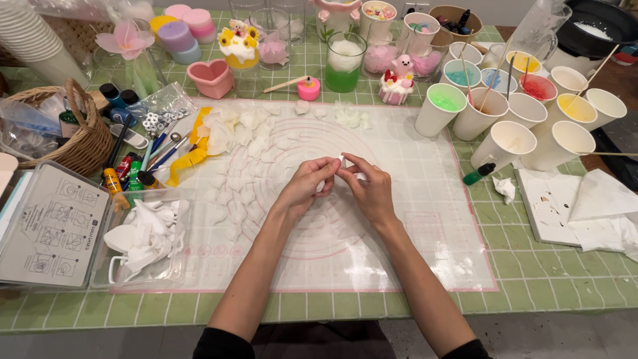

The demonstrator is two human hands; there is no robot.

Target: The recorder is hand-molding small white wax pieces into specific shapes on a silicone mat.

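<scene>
both forearms low in frame | left hand (307,183) and right hand (367,187) pinch one small white wax petal (341,161) over silicone mat (412,219) | looks thin, soft, fragile; best held by edges

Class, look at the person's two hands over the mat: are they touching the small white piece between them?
Touching. The head view shows the fingers of the left hand and right hand pinching the small white piece from both sides.
</scene>
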